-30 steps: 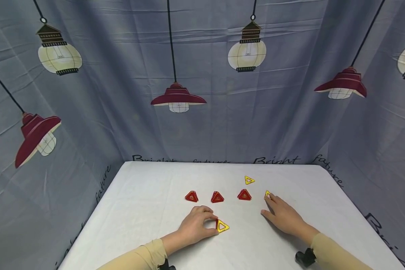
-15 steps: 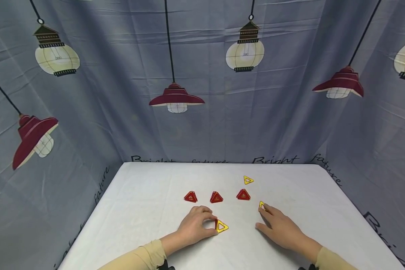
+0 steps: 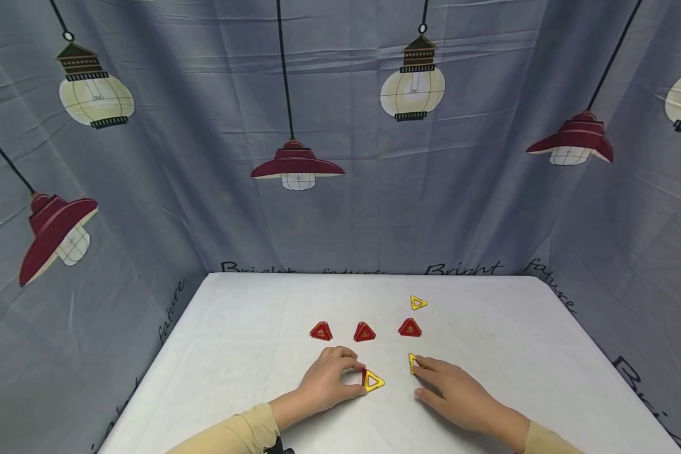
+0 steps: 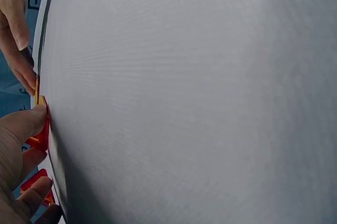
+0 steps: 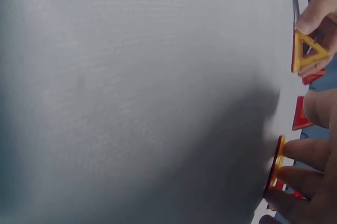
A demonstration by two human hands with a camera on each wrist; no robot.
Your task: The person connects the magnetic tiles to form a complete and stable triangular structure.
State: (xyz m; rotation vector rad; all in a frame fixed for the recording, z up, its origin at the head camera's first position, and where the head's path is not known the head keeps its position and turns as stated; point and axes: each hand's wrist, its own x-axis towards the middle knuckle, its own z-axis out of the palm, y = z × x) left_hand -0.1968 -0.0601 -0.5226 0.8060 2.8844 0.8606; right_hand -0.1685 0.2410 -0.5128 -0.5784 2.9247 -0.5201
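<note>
Near the table's front, my left hand (image 3: 329,378) pinches a triangular tile piece, yellow on top with a red side (image 3: 366,381), between thumb and index finger. The right wrist view shows its yellow triangle (image 5: 297,53) facing out. To the right, my right hand (image 3: 454,391) rests extended fingertips on a loose yellow triangle tile (image 3: 412,364) lying on the table; its thumb is apart from the tile. Fingers cover part of that tile, seen almost edge-on in the right wrist view (image 5: 276,163).
Beyond the hands, three red triangular pieces stand in a row: left (image 3: 321,330), middle (image 3: 365,331) and right (image 3: 410,327). Another yellow triangle tile (image 3: 412,304) lies farther back. A grey-blue curtain (image 3: 340,227) with printed lamps hangs behind the white table (image 3: 250,353).
My right hand has slid the loose yellow tile leftward and nearer, toward the piece in my left hand. The left hand and its piece have stayed in place.
</note>
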